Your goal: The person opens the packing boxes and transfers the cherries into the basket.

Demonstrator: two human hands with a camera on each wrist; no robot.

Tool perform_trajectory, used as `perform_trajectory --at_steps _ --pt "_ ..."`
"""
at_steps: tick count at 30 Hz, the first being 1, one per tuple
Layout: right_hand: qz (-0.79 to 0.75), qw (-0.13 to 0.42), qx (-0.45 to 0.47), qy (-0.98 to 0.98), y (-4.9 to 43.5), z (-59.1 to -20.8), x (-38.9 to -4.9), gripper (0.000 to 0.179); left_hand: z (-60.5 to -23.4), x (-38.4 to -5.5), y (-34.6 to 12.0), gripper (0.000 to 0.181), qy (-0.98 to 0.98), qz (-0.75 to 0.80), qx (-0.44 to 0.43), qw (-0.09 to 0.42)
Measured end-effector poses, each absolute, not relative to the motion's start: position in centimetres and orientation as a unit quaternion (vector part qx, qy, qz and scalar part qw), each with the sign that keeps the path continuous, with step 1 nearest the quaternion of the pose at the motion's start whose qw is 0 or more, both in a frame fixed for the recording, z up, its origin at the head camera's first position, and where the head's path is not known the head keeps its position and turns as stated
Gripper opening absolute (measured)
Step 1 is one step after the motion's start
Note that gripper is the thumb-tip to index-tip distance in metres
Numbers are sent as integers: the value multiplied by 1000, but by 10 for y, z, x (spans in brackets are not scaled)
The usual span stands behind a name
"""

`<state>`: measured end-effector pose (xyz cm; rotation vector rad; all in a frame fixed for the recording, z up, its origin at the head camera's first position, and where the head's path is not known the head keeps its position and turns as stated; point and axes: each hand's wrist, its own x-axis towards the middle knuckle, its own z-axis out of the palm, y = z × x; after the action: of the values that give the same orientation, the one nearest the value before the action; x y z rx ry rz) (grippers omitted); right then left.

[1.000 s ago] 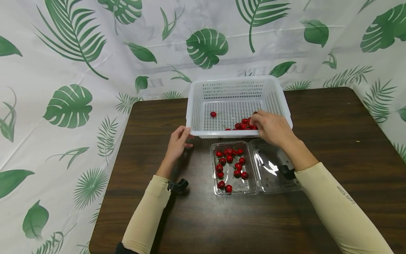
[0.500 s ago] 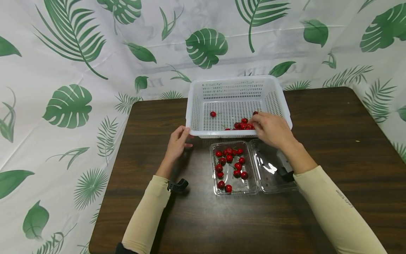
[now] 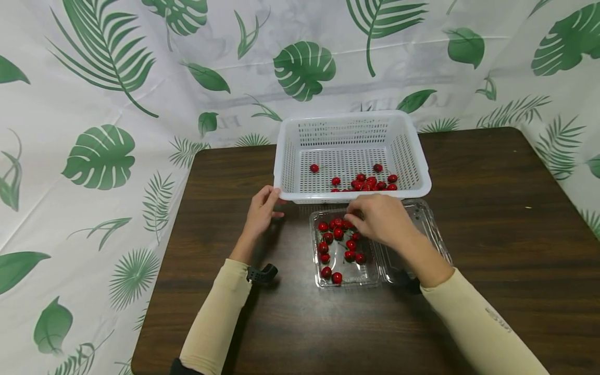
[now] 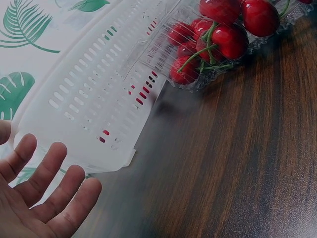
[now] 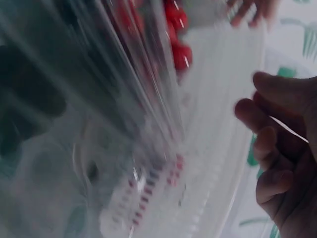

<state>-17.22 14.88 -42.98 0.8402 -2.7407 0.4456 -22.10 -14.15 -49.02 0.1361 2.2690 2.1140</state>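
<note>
My left hand (image 3: 261, 212) holds the near left corner of a white slotted plastic basket (image 3: 352, 196), thumb on the rim and the other fingers loosely spread below it, as the left wrist view shows. Over the back of a clear plastic clamshell box (image 3: 347, 284) reaches my right hand (image 3: 382, 219). Its fingers are bent, with thumb and forefinger tips close together beside the cherries (image 3: 338, 234) in the box. No fruit shows at those fingertips in the blurred right wrist view; I cannot tell whether they hold a stem.
More cherries (image 3: 370, 182) lie mostly along the basket's near right side, with a lone cherry (image 3: 314, 168) farther left. The box's open lid (image 3: 428, 221) lies to the right, partly under my right forearm. A leaf-print cloth (image 3: 183, 114) hangs behind the dark wooden table (image 3: 300, 333).
My right hand has left the basket's cherries and come nearer and leftward over the clear box. More cherries in the basket are now uncovered. My left hand stays at the corner.
</note>
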Motion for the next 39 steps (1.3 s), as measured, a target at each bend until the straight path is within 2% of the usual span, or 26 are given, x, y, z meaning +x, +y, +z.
perform_trajectory --at_steps 4,8,15,29,39 --pt "75 65 306 -947 133 -442 -159 14 -489 -221 -142 28 728 684 45 21" --pt "15 42 300 -953 122 -455 -151 25 -489 -220 -142 28 727 685 45 22" --pt "-3 71 273 -959 114 -469 -146 29 -486 -219 -142 28 727 685 47 23" --pt "-20 63 272 -960 110 -479 -145 20 -492 -222 -142 26 730 681 51 13" --pt "-21 57 279 -958 111 -481 -147 15 -492 -222 -143 33 728 684 50 23"
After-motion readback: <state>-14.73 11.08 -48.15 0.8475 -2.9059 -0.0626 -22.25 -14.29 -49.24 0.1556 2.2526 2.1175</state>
